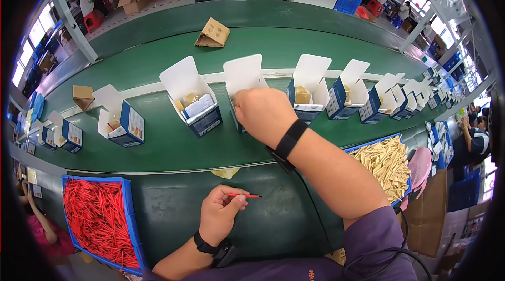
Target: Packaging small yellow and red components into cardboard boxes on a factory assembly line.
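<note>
My left hand (221, 212) is closed over the green work surface, pinching a thin red stick with a dark tip (245, 195) between thumb and fingers. My right hand (263, 111) reaches across to an open blue-and-white carton (245, 70) whose lid flap stands up. The fingers of that hand dip inside the carton, out of sight. Just left of it stands another open carton (205, 121), with a rounded tan item and a white packet inside. To the right, a third open carton (307, 114) holds a similar rounded tan item.
A blue tray (130, 218) of red sticks lies at lower left. At right is a tray of wooden pieces (386, 162). More open cartons (126, 120) line the green belt (150, 157) both ways. Folded brown cardboard (213, 33) lies beyond. A cable (315, 210) hangs by my right arm.
</note>
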Demonstrator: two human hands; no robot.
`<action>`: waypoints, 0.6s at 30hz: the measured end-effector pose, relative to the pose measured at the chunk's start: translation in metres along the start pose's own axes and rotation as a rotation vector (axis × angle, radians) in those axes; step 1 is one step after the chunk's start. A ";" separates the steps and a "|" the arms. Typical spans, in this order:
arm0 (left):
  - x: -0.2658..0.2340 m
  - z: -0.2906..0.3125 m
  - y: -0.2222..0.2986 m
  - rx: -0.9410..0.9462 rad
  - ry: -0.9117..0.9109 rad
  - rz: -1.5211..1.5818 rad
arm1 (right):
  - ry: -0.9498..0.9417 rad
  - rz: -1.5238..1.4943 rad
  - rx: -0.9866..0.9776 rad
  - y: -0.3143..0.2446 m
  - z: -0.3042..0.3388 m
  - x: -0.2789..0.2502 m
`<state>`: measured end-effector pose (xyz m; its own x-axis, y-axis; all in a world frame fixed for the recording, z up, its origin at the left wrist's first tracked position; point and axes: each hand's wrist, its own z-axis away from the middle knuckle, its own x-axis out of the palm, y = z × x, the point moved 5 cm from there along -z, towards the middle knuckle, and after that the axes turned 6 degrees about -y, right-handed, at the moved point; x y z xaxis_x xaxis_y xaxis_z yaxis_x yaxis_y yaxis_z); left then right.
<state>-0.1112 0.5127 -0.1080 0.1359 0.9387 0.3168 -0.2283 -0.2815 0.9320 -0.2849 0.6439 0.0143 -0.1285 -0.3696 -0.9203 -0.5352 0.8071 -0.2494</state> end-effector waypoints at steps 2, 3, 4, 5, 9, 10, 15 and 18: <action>0.002 0.000 -0.001 -0.009 -0.009 -0.007 | -0.035 -0.027 0.054 0.007 -0.012 0.004; 0.004 0.001 -0.001 -0.010 -0.008 -0.002 | -0.067 -0.052 0.106 0.012 -0.019 0.007; 0.005 0.001 -0.001 -0.005 -0.004 0.003 | -0.096 -0.075 0.150 0.015 -0.023 0.009; 0.006 0.000 0.000 0.000 0.002 0.009 | -0.100 -0.077 0.146 0.015 -0.024 0.010; 0.007 0.001 -0.004 -0.023 0.019 0.015 | -0.098 -0.031 0.046 0.012 -0.022 0.010; 0.005 0.000 -0.006 -0.032 0.041 0.020 | -0.157 -0.014 0.009 0.011 -0.025 0.006; 0.007 -0.005 -0.003 -0.034 0.026 -0.022 | -0.264 0.076 -0.068 0.006 -0.033 0.000; 0.009 -0.008 -0.003 -0.009 0.060 0.052 | -0.264 0.092 -0.071 0.013 -0.033 0.010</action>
<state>-0.1170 0.5235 -0.1096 0.0656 0.9330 0.3537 -0.2419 -0.3290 0.9128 -0.3208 0.6351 0.0122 0.0373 -0.1560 -0.9870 -0.5893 0.7943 -0.1478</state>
